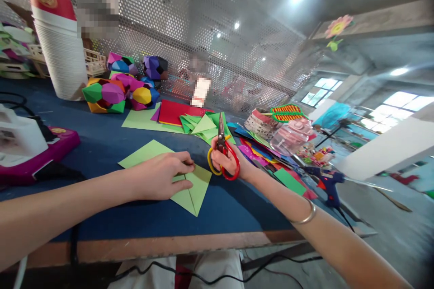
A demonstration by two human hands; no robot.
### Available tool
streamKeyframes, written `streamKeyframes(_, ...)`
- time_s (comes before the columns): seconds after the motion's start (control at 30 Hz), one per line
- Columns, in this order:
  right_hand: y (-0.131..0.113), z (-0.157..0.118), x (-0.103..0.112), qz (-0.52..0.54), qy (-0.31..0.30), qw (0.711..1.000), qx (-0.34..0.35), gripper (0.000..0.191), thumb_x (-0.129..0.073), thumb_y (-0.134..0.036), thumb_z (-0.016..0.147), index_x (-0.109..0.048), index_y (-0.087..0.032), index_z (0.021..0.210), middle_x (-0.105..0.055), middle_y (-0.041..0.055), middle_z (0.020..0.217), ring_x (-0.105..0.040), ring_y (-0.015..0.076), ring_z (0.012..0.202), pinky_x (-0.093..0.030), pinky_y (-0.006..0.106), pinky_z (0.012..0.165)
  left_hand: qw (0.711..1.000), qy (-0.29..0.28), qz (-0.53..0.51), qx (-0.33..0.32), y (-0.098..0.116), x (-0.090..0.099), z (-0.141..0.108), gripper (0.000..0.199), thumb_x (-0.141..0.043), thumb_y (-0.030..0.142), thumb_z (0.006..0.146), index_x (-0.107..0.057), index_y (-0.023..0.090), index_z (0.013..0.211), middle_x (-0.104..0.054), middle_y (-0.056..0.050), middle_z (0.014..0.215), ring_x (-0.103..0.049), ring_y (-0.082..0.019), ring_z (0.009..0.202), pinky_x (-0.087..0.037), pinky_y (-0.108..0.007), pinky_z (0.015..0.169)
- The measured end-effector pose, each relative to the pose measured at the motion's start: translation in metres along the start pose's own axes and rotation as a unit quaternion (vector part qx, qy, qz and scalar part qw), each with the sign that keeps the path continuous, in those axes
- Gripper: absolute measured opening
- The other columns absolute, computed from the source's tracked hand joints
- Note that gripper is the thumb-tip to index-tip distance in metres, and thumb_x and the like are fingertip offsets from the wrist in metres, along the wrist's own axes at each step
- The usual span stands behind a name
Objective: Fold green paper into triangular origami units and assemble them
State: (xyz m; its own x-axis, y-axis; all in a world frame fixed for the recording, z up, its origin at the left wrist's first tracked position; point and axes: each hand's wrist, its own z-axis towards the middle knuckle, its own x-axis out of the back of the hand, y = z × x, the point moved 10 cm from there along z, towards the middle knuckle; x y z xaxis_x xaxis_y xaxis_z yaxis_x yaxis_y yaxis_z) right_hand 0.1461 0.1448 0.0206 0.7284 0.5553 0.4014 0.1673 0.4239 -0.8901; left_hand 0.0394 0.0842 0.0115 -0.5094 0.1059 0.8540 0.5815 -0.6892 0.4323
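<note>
Your left hand (pixel 162 176): thumb and fingers apart, on a flat pale-green paper sheet (pixel 201 185) atop the blue tabletop (pixel 237 219). Your right hand (pixel 229 161): closed around red-and-yellow-handled metal scissors (pixel 221 137), blades together. Apparently finished: heaped green paper pieces (pixel 205 125). Apparently outstanding: this sheet; its line, crease or cut, unclear.

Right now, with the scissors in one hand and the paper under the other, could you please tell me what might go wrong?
The scissors in the right hand could nick the left hand if they came down toward its fingers. The light green paper might slip or crease under the left hand. The right forearm could bump the glue gun beside it.
</note>
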Motion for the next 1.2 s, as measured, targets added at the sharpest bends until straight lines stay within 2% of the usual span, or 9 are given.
streamKeyframes(0.2, -0.005, -0.01, 0.013, -0.136, 0.027, 0.988, -0.062, 0.02, -0.054, -0.04, 0.094, -0.045, -0.024, 0.101, -0.053, -0.0088, 0.057, -0.054, 0.0133, 0.048, -0.043, 0.025, 0.049, 1.0, -0.017, 0.005, 0.008, 0.001, -0.002, 0.001, 0.031, -0.057, 0.034, 0.095, -0.073, 0.015, 0.114, -0.064, -0.012, 0.124, -0.067, -0.026, 0.106, -0.051, -0.036, 0.095)
streamKeyframes(0.43, -0.003, -0.047, 0.041, -0.342, 0.052, 0.929, -0.131, 0.027, -0.071, -0.033, 0.082, -0.059, -0.021, 0.103, -0.056, -0.0074, 0.059, -0.052, 0.0134, 0.051, -0.032, 0.025, 0.05, 1.0, -0.011, 0.0, 0.017, -0.001, -0.003, -0.001, 0.036, -0.057, 0.034, 0.095, -0.069, 0.016, 0.124, -0.061, -0.011, 0.13, -0.065, -0.029, 0.112, -0.05, -0.038, 0.097)
streamKeyframes(0.5, -0.006, -0.058, 0.042, -0.38, 0.067, 0.912, -0.138, 0.029, -0.068, -0.034, 0.085, -0.059, -0.02, 0.109, -0.062, -0.0035, 0.07, -0.058, 0.0157, 0.06, -0.039, 0.027, 0.056, 1.0, -0.011, -0.007, 0.021, -0.003, -0.002, -0.001, 0.038, -0.057, 0.035, 0.095, -0.068, 0.016, 0.126, -0.06, -0.011, 0.132, -0.064, -0.029, 0.115, -0.049, -0.037, 0.097)
streamKeyframes(0.6, -0.02, -0.081, 0.049, -0.429, 0.11, 0.887, -0.13, 0.03, -0.059, -0.034, 0.092, -0.057, -0.021, 0.119, -0.066, 0.0069, 0.103, -0.064, 0.0209, 0.088, -0.047, 0.034, 0.074, 0.999, -0.021, -0.016, 0.022, -0.004, -0.002, 0.0, 0.04, -0.06, 0.034, 0.093, -0.068, 0.015, 0.127, -0.06, -0.011, 0.133, -0.063, -0.028, 0.116, -0.049, -0.036, 0.098)
streamKeyframes(0.7, -0.033, -0.115, 0.071, -0.469, 0.159, 0.859, -0.133, 0.026, -0.047, -0.033, 0.097, -0.057, -0.022, 0.119, -0.062, 0.0111, 0.12, -0.063, 0.0231, 0.1, -0.048, 0.038, 0.084, 0.999, -0.023, -0.03, 0.01, -0.003, -0.002, 0.001, 0.038, -0.059, 0.037, 0.094, -0.07, 0.015, 0.122, -0.062, -0.01, 0.129, -0.066, -0.026, 0.11, -0.049, -0.034, 0.095)
streamKeyframes(0.8, -0.036, -0.158, 0.109, -0.506, 0.214, 0.819, -0.163, 0.027, -0.043, -0.037, 0.097, -0.06, -0.02, 0.109, -0.063, 0.0134, 0.115, -0.065, 0.0267, 0.098, -0.048, 0.044, 0.088, 1.0, 0.014, -0.024, 0.002, -0.003, 0.001, 0.002, 0.038, -0.053, 0.044, 0.098, -0.07, 0.015, 0.116, -0.063, -0.01, 0.124, -0.067, -0.024, 0.103, -0.05, -0.033, 0.091)
streamKeyframes(0.9, -0.023, -0.193, 0.136, -0.528, 0.236, 0.789, -0.208, 0.032, -0.045, -0.043, 0.094, -0.062, -0.018, 0.104, -0.065, 0.0159, 0.106, -0.066, 0.0319, 0.096, -0.048, 0.047, 0.085, 0.999, 0.052, 0.01, 0.002, -0.005, 0.002, 0.002, 0.041, -0.051, 0.048, 0.099, -0.066, 0.015, 0.118, -0.059, -0.011, 0.129, -0.064, -0.025, 0.108, -0.049, -0.035, 0.094)
streamKeyframes(1.07, 0.007, -0.211, 0.142, -0.527, 0.224, 0.785, -0.237, 0.041, -0.051, -0.048, 0.09, -0.06, -0.016, 0.115, -0.07, 0.0151, 0.104, -0.068, 0.0332, 0.098, -0.051, 0.045, 0.083, 0.994, 0.049, 0.078, 0.059, -0.015, 0.0, 0.0, 0.058, -0.051, 0.057, 0.097, -0.057, 0.013, 0.133, -0.056, -0.014, 0.137, -0.058, -0.032, 0.122, -0.046, -0.043, 0.102)
streamKeyframes(1.2, 0.007, -0.208, 0.135, -0.516, 0.234, 0.792, -0.226, 0.045, -0.048, -0.045, 0.093, -0.056, -0.015, 0.126, -0.068, 0.0161, 0.114, -0.067, 0.0331, 0.106, -0.052, 0.046, 0.086, 0.993, 0.043, 0.087, 0.065, -0.013, 0.001, -0.001, 0.055, -0.054, 0.054, 0.096, -0.057, 0.014, 0.132, -0.059, -0.015, 0.133, -0.055, -0.033, 0.126, -0.042, -0.047, 0.107)
